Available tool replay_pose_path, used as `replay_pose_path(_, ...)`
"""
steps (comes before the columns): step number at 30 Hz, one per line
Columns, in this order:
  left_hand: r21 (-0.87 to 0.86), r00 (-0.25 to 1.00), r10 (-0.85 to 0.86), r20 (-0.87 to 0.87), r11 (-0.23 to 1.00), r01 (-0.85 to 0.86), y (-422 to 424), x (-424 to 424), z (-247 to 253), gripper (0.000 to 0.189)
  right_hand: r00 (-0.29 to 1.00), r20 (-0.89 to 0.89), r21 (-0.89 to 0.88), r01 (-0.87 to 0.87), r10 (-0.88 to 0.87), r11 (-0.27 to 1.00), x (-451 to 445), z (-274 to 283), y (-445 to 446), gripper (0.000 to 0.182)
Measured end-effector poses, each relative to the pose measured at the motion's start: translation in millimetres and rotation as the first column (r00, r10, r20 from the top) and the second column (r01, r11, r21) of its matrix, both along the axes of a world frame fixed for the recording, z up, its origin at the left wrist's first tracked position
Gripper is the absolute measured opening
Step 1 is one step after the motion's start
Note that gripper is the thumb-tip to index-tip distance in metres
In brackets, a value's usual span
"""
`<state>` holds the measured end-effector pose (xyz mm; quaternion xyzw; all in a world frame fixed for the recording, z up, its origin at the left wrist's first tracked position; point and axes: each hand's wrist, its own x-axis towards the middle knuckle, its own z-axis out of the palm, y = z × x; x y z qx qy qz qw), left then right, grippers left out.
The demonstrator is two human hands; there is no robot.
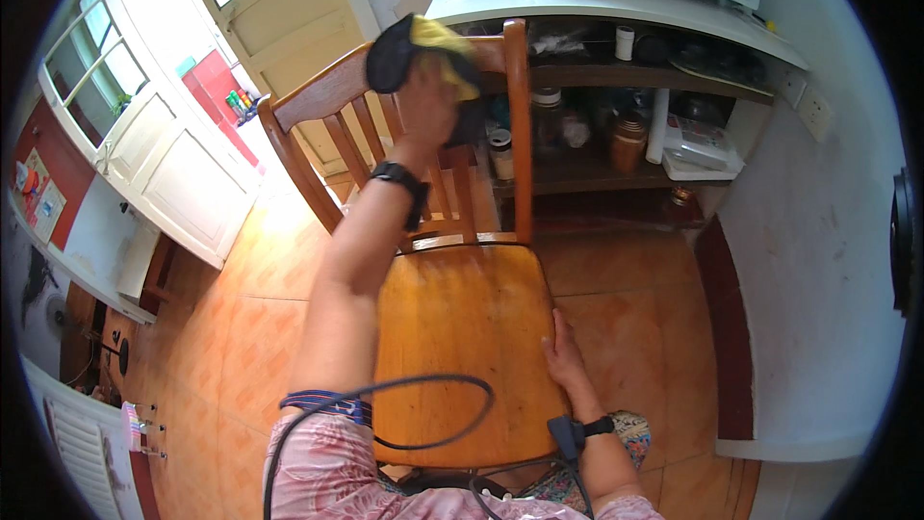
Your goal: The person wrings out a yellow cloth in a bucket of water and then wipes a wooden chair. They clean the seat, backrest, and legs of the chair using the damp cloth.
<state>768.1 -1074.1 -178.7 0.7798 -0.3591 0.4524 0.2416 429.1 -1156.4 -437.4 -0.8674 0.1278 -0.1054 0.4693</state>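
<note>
A wooden chair with a slatted back and a smooth seat [462, 347] stands right before me, its backrest on the far side. My left hand [429, 105] is up at the top rail of the backrest, shut on a black and yellow cloth [393, 50] that lies against the rail. Part of the cloth hangs behind the fingers, and the hand is slightly blurred. Lower down, my right hand [565, 354] grips the right side edge of the seat; its fingertips under the edge are hidden. A black cable loops over the near part of the seat.
Beyond the chair is a shelf unit with a white top [635, 11], holding jars and boxes. A wall with a power socket [816, 113] rises at the right. Doors [173, 173] stand at the left, and a small pink stool [132, 427] is at the lower left.
</note>
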Motion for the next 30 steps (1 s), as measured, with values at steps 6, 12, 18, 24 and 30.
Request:
replay_pose_path(6,0.09,0.981,-0.098,0.167,0.992,0.084,-38.2,-24.3,7.1,0.053,0.989,-0.144,0.114,0.037,-0.021,0.993,3.1,25.4,14.0,0.054)
replay_pose_path(12,0.36,0.987,0.107,-0.12,0.931,-0.057,92.6,27.2,5.5,0.044,0.978,-0.208,0.189,0.048,-0.008,0.981,0.6,45.8,10.5,0.054)
replay_pose_path(18,0.234,0.828,0.502,0.25,0.798,-0.555,188.4,65.6,8.8,0.037,0.995,-0.075,0.115,0.077,-0.068,0.99,-1.1,24.7,8.9,0.055)
replay_pose_path(24,0.189,0.92,0.391,0.013,0.903,-0.387,163.0,17.9,-70.9,0.048,0.982,-0.184,0.166,0.063,-0.032,0.984,-0.2,36.4,10.9,0.054)
replay_pose_path(30,0.451,0.929,0.279,-0.244,0.881,-0.146,208.4,-15.6,-157.3,0.049,0.992,-0.125,0.152,0.045,-0.026,0.987,3.2,21.6,12.4,0.053)
